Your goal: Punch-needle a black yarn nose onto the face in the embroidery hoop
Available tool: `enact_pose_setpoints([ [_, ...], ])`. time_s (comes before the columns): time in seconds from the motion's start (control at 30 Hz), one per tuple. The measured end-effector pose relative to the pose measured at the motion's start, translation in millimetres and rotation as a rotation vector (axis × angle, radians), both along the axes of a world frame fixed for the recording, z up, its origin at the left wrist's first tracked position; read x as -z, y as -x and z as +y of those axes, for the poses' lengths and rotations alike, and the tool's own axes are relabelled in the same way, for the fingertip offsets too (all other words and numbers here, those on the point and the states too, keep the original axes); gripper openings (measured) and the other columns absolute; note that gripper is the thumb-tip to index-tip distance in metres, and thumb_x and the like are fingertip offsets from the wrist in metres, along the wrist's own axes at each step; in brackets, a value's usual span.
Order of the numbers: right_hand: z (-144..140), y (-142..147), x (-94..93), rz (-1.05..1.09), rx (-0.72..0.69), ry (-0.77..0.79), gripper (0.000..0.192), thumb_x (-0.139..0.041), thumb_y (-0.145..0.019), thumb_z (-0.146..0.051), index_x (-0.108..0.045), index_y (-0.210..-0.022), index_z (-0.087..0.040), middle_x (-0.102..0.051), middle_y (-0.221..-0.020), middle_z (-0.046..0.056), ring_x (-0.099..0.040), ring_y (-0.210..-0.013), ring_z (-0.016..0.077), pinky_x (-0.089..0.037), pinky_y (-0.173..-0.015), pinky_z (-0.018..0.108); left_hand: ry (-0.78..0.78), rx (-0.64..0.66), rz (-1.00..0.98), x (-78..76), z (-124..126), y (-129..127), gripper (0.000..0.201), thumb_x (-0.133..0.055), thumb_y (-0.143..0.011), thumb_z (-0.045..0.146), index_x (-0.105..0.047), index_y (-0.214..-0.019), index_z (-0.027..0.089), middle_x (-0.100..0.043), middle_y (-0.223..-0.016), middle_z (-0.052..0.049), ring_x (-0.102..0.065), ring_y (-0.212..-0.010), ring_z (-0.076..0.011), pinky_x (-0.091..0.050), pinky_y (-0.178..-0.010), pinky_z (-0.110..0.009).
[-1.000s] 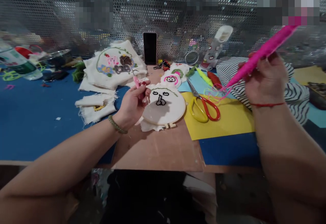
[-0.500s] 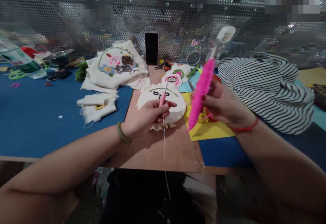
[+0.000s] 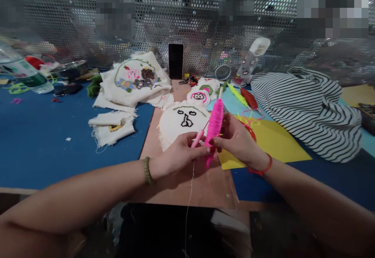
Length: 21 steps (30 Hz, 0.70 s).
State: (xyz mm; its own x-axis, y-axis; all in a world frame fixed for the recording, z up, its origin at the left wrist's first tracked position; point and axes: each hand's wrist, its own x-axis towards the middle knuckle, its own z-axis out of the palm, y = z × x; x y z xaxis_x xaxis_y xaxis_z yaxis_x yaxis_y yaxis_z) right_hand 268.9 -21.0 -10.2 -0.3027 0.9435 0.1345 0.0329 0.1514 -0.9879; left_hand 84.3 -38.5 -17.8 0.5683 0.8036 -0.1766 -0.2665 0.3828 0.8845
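My left hand point(image 3: 179, 157) pinches a small pink-handled punch needle point(image 3: 198, 137), and a thin wire threader point(image 3: 189, 199) hangs down from it. My right hand point(image 3: 236, 140) grips a bright pink yarn skein point(image 3: 214, 122) held upright, its lower end touching my left fingertips. Both hands meet above the brown board point(image 3: 190, 180). Just behind them lies a round embroidery hoop point(image 3: 181, 123) with white cloth and a face stitched in black.
White embroidered cloths point(image 3: 136, 80) and folded scraps point(image 3: 113, 125) lie at the left on the blue mat point(image 3: 43, 133). A dark phone point(image 3: 175, 60) leans on the perforated screen. A striped cloth point(image 3: 307, 105), yellow paper point(image 3: 278, 140) and more yarn skeins point(image 3: 243, 95) lie at the right.
My right hand brought the pink skein down from the upper right to meet my left hand. My left hand pulled back from the hoop toward me with the needle.
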Motion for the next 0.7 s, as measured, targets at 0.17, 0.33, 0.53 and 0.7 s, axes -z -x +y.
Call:
enact_pose_setpoints([
  [0.17, 18, -39, -22.8, -0.247, -0.301, -0.039, 0.066, -0.072, -0.071, -0.077, -0.067, -0.107, -0.021, -0.071, -0.102, 0.009, -0.065, -0.078, 0.0176, -0.053, -0.06, 0.026, -0.021, 0.046, 0.146, -2.4, -8, 0, 0.03, -0.087, -0.07, 0.029, -0.067, -0.085, 0.014, -0.066, -0.075, -0.002, -0.06, -0.063, -0.0115, -0.044, -0.059, -0.024],
  [0.33, 22, -48, -30.2, -0.42, -0.689, 0.114, 0.058, -0.081, -0.076, -0.053, -0.07, -0.124, -0.022, -0.077, -0.101, 0.008, -0.068, -0.074, 0.0161, -0.054, -0.06, 0.025, -0.038, 0.045, 0.153, -14.1, -3, 4, 0.024, -0.083, -0.074, 0.029, -0.064, -0.079, 0.016, -0.056, -0.062, 0.004, -0.039, -0.047, -0.0049, -0.026, -0.045, -0.02],
  [0.53, 28, -81, -43.8, -0.817, -0.578, 0.19, 0.028, -0.073, -0.082, -0.04, -0.079, -0.102, -0.021, -0.074, -0.072, 0.003, -0.069, -0.065, 0.0169, -0.052, -0.057, 0.025, 0.012, 0.023, 0.21, -20.8, 11, 11, 0.025, -0.077, -0.08, 0.03, -0.061, -0.067, 0.016, -0.05, -0.052, 0.004, -0.029, -0.042, -0.0043, -0.013, -0.041, -0.021],
  [0.7, 53, -145, -51.2, -0.812, 0.291, -0.168, 0.04, -0.062, -0.084, -0.057, -0.072, -0.079, -0.018, -0.061, -0.059, 0.002, -0.054, -0.055, 0.0138, -0.043, -0.053, 0.027, 0.014, 0.101, 0.28, -10.2, 13, 12, 0.023, -0.082, -0.075, 0.034, -0.069, -0.076, 0.014, -0.054, -0.056, 0.003, -0.031, -0.042, -0.0038, -0.015, -0.04, -0.02],
])
